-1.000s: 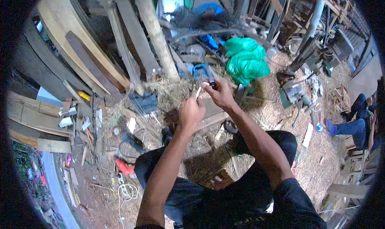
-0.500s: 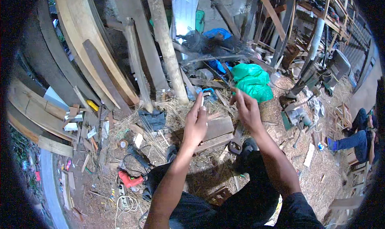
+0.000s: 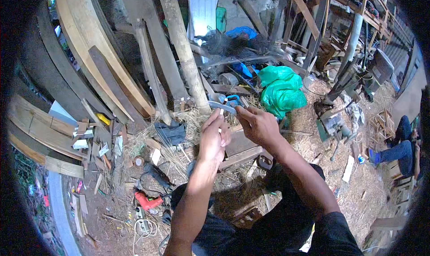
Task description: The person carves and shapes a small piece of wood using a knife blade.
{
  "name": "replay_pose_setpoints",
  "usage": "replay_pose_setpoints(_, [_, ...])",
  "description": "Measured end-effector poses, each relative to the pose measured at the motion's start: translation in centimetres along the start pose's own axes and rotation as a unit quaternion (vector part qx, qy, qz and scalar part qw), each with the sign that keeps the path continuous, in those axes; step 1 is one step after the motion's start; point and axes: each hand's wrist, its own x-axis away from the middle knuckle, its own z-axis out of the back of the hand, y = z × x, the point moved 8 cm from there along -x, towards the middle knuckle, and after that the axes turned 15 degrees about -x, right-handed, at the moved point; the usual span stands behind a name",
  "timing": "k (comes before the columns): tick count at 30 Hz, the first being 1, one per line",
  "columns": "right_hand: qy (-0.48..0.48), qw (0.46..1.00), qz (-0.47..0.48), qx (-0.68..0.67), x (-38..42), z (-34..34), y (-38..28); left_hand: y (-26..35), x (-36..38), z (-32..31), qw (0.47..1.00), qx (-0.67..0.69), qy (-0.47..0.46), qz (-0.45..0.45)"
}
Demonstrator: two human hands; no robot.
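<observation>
My left hand (image 3: 214, 137) is closed around a thin pale stick (image 3: 221, 113) that points up past its fingers. A curved, light grey blade-like strip (image 3: 221, 106) reaches from my right hand (image 3: 259, 125), whose fingers are closed on its right end, across to the stick's top. The two hands are close together in front of me. Below them lies a wooden block (image 3: 242, 150) on the straw-strewn ground. A blue object (image 3: 233, 100) lies just beyond the strip.
Long boards (image 3: 85, 41) lean at the left. A green plastic bag (image 3: 280, 90) lies ahead. A red power tool (image 3: 148, 201) and a white cord (image 3: 145, 229) are at lower left. A metal machine (image 3: 333, 126) stands right, and another person's leg (image 3: 389, 154) shows farther right.
My right hand has moved left and down to my left hand, and the grey strip now shows in it, against the stick. The view has shifted slightly.
</observation>
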Motion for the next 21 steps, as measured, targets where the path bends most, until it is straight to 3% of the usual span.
replay_pose_setpoints(5, [0.047, 0.997, 0.036, 0.056, -0.5, -0.1, -0.6, -0.1, -0.7, 0.6, 1.0, 0.011, 0.006, 0.019])
replay_pose_setpoints(8, [0.017, 0.997, 0.04, 0.06, -0.4, -1.0, 0.6, -0.8, -0.6, 0.7, 0.999, 0.03, 0.006, 0.038])
replay_pose_setpoints(11, [0.12, 0.992, -0.02, -0.024, -1.7, 1.9, 2.8, -1.1, 0.2, 0.8, 0.998, 0.033, 0.004, 0.057])
replay_pose_setpoints(12, [0.167, 0.978, -0.002, -0.126, -1.8, 2.8, 3.3, -1.1, 0.3, 0.8, 0.998, 0.026, 0.006, 0.056])
replay_pose_setpoints(16, [0.0, 0.946, -0.135, -0.296, 0.2, 0.4, 4.6, -1.5, 0.2, 1.4, 0.997, 0.016, 0.007, 0.072])
replay_pose_setpoints(19, [-0.041, 0.943, -0.142, -0.298, 1.3, -0.5, 3.0, -1.5, 0.0, 2.0, 0.997, -0.002, 0.015, 0.074])
replay_pose_setpoints(21, [-0.023, 0.96, -0.062, -0.272, 1.2, -1.3, 2.2, -1.4, -0.3, 2.1, 0.998, -0.02, 0.007, 0.064])
